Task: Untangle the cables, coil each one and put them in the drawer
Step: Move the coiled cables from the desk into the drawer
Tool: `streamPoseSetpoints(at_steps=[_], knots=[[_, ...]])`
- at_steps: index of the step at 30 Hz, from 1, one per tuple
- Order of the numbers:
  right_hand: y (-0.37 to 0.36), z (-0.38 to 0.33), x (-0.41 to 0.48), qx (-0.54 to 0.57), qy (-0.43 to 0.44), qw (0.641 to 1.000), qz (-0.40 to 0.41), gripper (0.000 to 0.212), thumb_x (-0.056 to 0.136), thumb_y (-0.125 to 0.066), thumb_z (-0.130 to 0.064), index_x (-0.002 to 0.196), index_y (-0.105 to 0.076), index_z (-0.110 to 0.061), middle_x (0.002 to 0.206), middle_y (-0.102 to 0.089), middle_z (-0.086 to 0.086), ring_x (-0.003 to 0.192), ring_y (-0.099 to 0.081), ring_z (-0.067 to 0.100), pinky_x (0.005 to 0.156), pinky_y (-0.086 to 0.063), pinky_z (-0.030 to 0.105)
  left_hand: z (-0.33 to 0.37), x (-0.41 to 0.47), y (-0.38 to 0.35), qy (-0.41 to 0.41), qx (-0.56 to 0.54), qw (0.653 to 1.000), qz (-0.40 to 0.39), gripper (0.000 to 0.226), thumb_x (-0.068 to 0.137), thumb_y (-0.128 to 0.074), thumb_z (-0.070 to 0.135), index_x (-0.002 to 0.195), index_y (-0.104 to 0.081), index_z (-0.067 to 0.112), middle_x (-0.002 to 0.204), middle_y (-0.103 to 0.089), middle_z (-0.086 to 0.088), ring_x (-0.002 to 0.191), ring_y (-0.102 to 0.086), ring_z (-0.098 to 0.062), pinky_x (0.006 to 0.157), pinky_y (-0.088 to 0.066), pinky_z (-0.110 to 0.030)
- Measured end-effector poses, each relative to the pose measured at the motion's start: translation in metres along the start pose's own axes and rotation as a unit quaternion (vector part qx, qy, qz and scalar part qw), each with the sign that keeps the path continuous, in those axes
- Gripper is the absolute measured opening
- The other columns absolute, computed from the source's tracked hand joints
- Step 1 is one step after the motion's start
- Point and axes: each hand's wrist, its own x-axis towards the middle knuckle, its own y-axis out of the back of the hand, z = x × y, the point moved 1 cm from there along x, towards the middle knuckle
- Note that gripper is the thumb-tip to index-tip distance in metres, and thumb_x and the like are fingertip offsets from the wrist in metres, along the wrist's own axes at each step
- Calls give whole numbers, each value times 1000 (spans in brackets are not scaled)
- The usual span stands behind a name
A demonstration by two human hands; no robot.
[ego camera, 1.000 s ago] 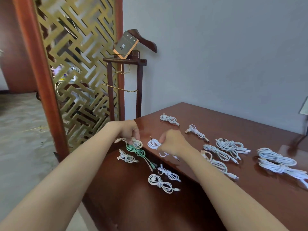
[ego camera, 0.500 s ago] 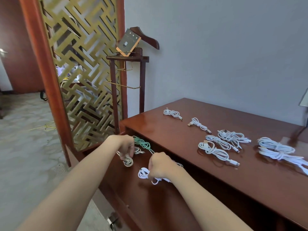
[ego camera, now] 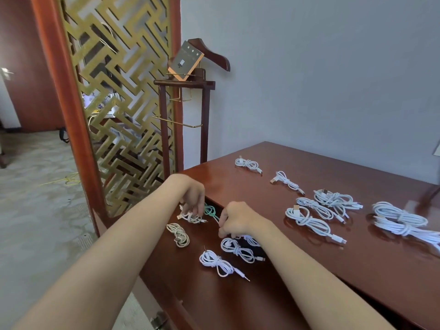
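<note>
The desk's open drawer (ego camera: 190, 284) holds several coiled cables: a beige one (ego camera: 179, 235), two white ones (ego camera: 238, 250) (ego camera: 215, 261) and a green one (ego camera: 210, 210) at the back. My left hand (ego camera: 193, 196) reaches down into the drawer, its fingertips pinching a white coil (ego camera: 191, 217). My right hand (ego camera: 235, 219) hovers beside it with curled fingers, over another white coil (ego camera: 251, 239) that it partly hides. Whether it holds that coil does not show.
Several more coiled white cables (ego camera: 309, 219) lie spread on the brown desk top (ego camera: 333, 270) to the right. A wooden valet stand (ego camera: 183, 120) and a gold lattice screen (ego camera: 114, 103) stand past the desk's left end. A grey wall is behind.
Both hands have carried coils from the desk top down into the drawer. The beige coil and two white coils now lie loose on the drawer floor.
</note>
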Motion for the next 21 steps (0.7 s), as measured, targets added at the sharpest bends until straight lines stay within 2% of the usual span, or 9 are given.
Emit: streamPoseSetpoints(at_steps=[2, 4, 6, 8, 10, 13, 16, 18, 21], knots=[[14, -1, 3, 22, -3, 1000, 10, 19, 76, -70, -10, 93, -71, -1, 90, -71, 16, 66, -60, 18, 76, -56, 31, 11, -1, 17, -15, -25, 999, 23, 42, 80, -55, -17, 113, -66, 6, 107, -67, -6, 95, -58, -14, 75, -47, -18], [28, 2, 5, 31, -10, 999, 26, 11, 76, -68, -5, 87, -70, -3, 76, -68, 12, 62, -60, 18, 71, -56, 29, 23, 4, 33, -35, -37, 997, 64, 40, 80, -52, -16, 110, -67, 6, 96, -68, -1, 90, -59, -16, 78, -52, -24], [44, 11, 9, 16, -21, 999, 47, 13, 75, -64, -2, 86, -71, -2, 63, -62, 8, 60, -59, 18, 72, -55, 28, 36, 10, 47, -59, -28, 992, 106, 42, 81, -46, -15, 106, -69, 9, 88, -65, 2, 89, -59, -18, 86, -52, -32], [57, 26, 14, 0, -39, 997, 68, 18, 76, -61, -3, 90, -72, -1, 60, -60, 8, 63, -60, 20, 73, -55, 28, 51, 17, 59, -78, -3, 986, 151, 45, 81, -42, -13, 106, -68, 14, 92, -62, -1, 92, -56, -18, 86, -47, -32], [69, 42, 18, -32, -61, 994, 89, 18, 77, -61, -6, 91, -70, 1, 67, -59, 9, 70, -58, 21, 67, -52, 25, 64, 29, 68, -76, 27, 974, 211, 47, 83, -41, -8, 117, -62, 16, 106, -56, -7, 100, -53, -21, 83, -43, -29], [81, 68, 23, -72, -91, 985, 126, 14, 81, -60, -11, 89, -61, 0, 85, -49, 10, 80, -48, 22, 56, -38, 21, 75, 59, 73, -60, 58, 962, 259, 52, 87, -41, -3, 136, -41, 15, 135, -46, -14, 121, -47, -30, 96, -41, -33], [89, 92, 26, -69, -123, 977, 159, 8, 83, -52, -10, 80, -57, -4, 87, -46, 11, 83, -49, 26, 67, -36, 25, 83, 87, 75, -49, 82, 957, 274, 55, 88, -42, -1, 140, -34, 15, 141, -40, -13, 129, -38, -32, 103, -37, -42], [92, 106, 29, -61, -137, 973, 173, 15, 84, -51, -8, 93, -63, -4, 90, -54, 15, 89, -56, 29, 68, -35, 25, 88, 101, 77, -34, 109, 947, 300, 54, 88, -45, 3, 139, -34, 17, 142, -39, -10, 130, -37, -31, 102, -34, -40], [92, 121, 34, -71, -151, 967, 191, 28, 89, -52, -13, 114, -56, -1, 120, -52, 19, 109, -53, 34, 81, -41, 30, 97, 120, 77, 11, 147, 940, 309, 55, 90, -50, 12, 140, -30, 13, 146, -34, -9, 133, -34, -34, 105, -29, -40]])
